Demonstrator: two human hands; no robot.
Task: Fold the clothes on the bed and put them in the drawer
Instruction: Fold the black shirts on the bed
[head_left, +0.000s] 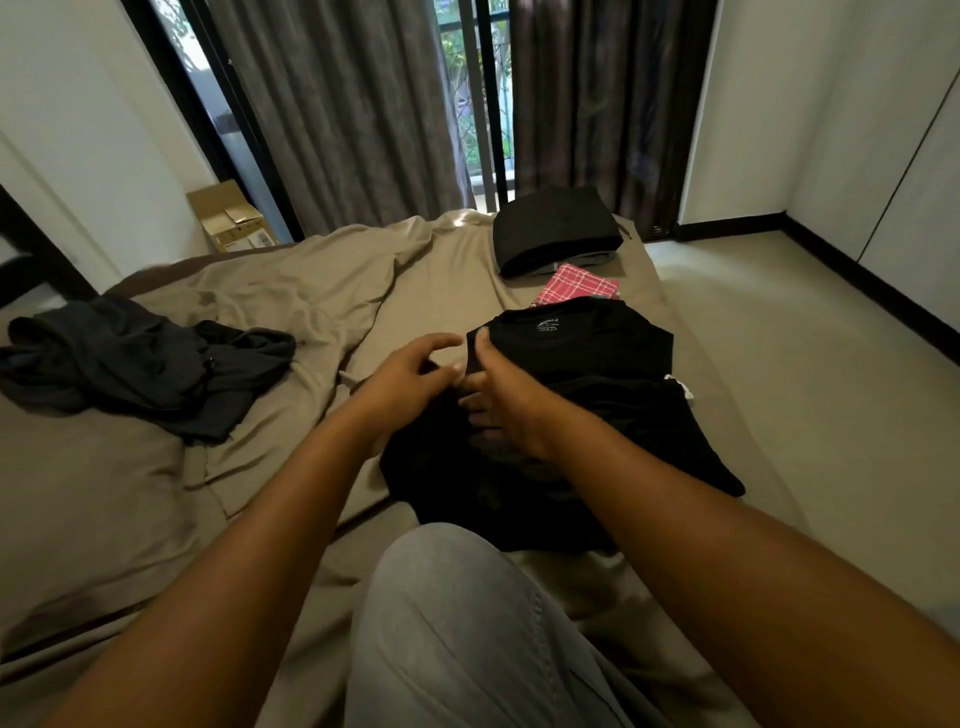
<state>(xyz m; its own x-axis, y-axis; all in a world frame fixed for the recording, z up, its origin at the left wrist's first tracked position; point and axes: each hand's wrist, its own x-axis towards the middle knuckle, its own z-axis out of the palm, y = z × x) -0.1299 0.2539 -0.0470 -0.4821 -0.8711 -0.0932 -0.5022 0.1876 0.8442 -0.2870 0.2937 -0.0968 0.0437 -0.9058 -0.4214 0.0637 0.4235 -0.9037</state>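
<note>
A grey-jeaned knee (467, 623) fronts the black shirt (597, 364) on the bed (311, 280). The right hand (501, 402) grips its edge; the left hand (410, 376) has an unclear hold (dark heap (130, 358) left, folded stack (556, 228) and pink cloth (576, 285) beyond).

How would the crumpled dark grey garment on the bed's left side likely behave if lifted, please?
Heaped in soft folds, the crumpled dark grey garment would probably droop limply. It looks thin, so likely light.
</note>
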